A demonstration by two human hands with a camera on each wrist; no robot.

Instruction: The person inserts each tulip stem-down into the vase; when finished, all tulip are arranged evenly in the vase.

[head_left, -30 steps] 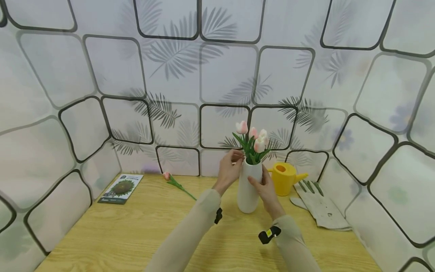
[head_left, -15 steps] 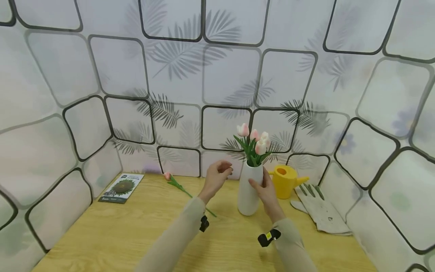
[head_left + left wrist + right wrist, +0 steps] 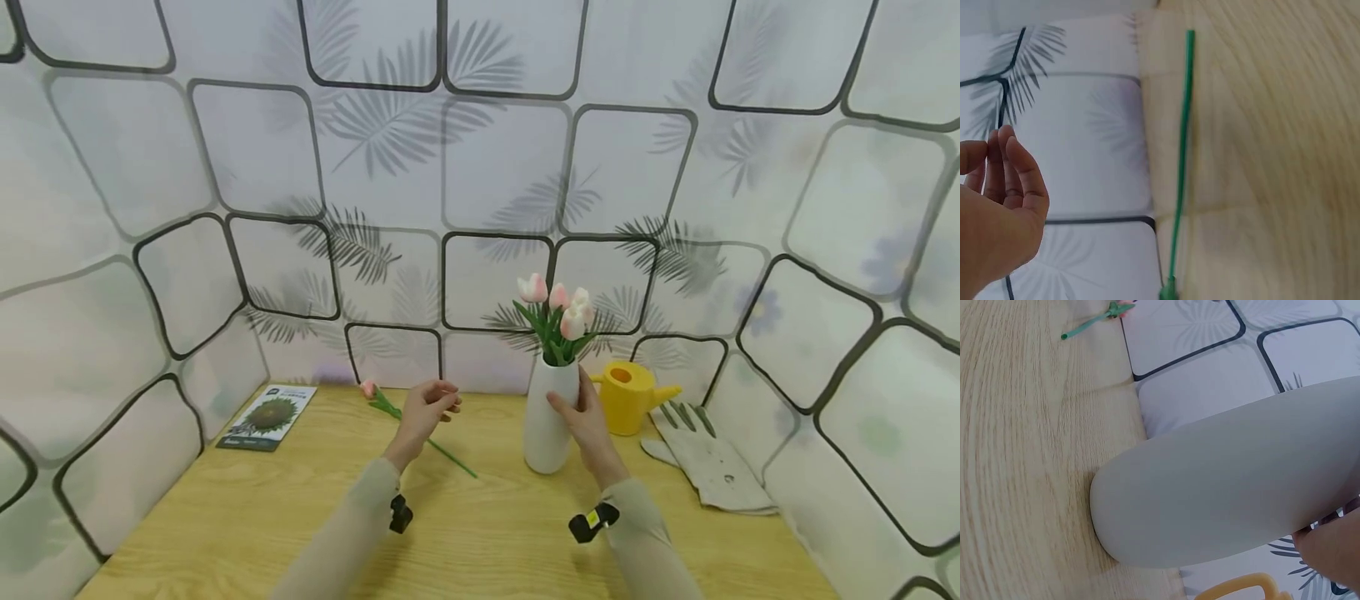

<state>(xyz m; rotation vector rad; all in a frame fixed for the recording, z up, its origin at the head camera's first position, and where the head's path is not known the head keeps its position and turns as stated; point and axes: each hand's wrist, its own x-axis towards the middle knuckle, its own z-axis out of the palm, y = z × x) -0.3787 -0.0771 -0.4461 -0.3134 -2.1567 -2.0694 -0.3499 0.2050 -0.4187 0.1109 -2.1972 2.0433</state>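
A white vase (image 3: 546, 425) stands upright on the wooden table, with several pink-and-white tulips (image 3: 558, 312) in its mouth. My right hand (image 3: 589, 427) grips the vase from its right side, thumb across the front; the fingers behind are hidden in the head view. In the right wrist view the vase (image 3: 1216, 487) covers most of the frame. My left hand (image 3: 422, 417) hovers above a single tulip (image 3: 457, 463) lying on the table. Its fingers are loosely bent and hold nothing. The lying tulip's green stem (image 3: 1182, 137) runs beside the left hand (image 3: 1007, 206) in the left wrist view.
Right of the vase is a yellow watering can (image 3: 627, 398), with a pair of pale gloves (image 3: 720, 462) beside it. A seed packet with a sunflower-like picture (image 3: 268, 417) lies at the table's left. Patterned walls (image 3: 502, 167) enclose the wooden table (image 3: 225, 533) at the back and sides.
My left hand has left the vase's mouth and moved left, over the lying tulip's stem. My right hand keeps its hold on the vase, which stays in place.
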